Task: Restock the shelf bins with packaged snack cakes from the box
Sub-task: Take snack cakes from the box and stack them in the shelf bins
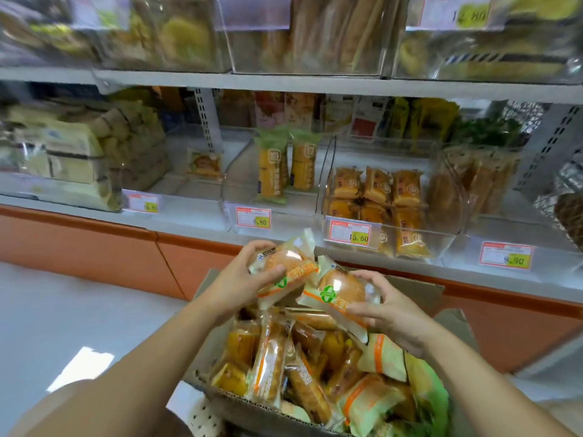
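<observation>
An open cardboard box (419,287) sits low in front of me, heaped with several wrapped snack cakes (303,367). My left hand (243,280) grips one round cake in a clear and orange wrapper (288,263) above the box. Beside it, my right hand (389,313) grips a second cake of the same kind (339,290). Both packets are lifted just over the pile and touch each other. On the shelf ahead stand clear plastic bins: one bin (176,184) holds a single matching cake (205,164), another bin (249,200) holds two tall yellow packets (285,167).
A bin (416,244) with several orange cakes stands right of centre, behind a 15.60 price tag (350,232). More stocked bins fill the upper shelf (284,82) and both ends. An orange base panel (94,244) runs under the shelf. Pale floor (63,313) lies to the left.
</observation>
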Action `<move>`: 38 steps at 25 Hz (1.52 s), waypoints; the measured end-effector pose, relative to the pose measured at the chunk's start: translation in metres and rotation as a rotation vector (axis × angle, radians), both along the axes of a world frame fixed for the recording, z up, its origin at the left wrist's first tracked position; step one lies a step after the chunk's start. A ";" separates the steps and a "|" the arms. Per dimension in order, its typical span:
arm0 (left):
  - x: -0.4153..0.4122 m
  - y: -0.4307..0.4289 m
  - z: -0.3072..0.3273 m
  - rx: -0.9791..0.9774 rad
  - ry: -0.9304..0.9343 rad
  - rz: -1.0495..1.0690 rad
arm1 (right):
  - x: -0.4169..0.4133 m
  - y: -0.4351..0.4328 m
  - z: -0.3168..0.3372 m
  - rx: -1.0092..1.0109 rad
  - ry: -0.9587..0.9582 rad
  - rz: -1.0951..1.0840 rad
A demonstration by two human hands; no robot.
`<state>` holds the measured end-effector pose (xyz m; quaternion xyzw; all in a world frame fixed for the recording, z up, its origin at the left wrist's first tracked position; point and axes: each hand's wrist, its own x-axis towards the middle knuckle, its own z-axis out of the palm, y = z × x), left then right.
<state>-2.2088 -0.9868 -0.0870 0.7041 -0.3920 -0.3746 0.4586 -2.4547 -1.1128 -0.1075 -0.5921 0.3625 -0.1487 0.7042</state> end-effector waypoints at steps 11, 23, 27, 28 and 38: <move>0.132 0.053 0.065 -0.123 0.134 0.335 | 0.128 0.027 0.071 -0.349 0.047 -0.018; 0.260 0.063 0.044 -0.208 0.065 0.434 | 0.456 -0.062 0.125 -0.757 0.344 0.052; 0.274 0.051 0.033 -0.251 0.135 0.431 | 0.516 -0.099 0.073 -0.835 0.642 0.126; 0.276 0.048 0.031 -0.250 0.151 0.416 | 0.525 -0.105 0.061 -0.842 0.646 0.124; 0.285 0.042 0.024 -0.257 0.187 0.392 | 0.537 -0.106 0.006 -0.788 0.374 0.010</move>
